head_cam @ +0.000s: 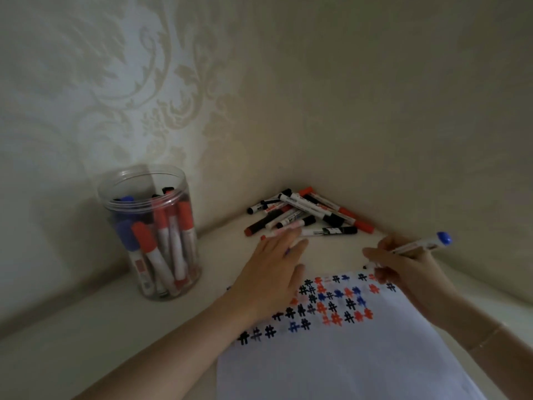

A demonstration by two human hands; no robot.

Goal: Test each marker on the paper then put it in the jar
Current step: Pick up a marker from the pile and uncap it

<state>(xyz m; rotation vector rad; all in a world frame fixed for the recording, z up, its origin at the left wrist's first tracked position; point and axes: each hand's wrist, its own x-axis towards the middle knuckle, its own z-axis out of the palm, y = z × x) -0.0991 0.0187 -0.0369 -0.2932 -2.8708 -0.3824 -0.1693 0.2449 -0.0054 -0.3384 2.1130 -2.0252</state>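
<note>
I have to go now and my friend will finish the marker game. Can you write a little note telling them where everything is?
Right hand: grips a blue-capped marker, tip near the far edge of the paper.
Left hand: flat, fingers straight, at the paper's far left corner, reaching towards the marker pile.
Done: the jar, far left, already holds many red, blue and black markers; rows of hash marks on the paper.
Left: test the held marker, drop it in the jar, then work through the pile in the corner.
</note>
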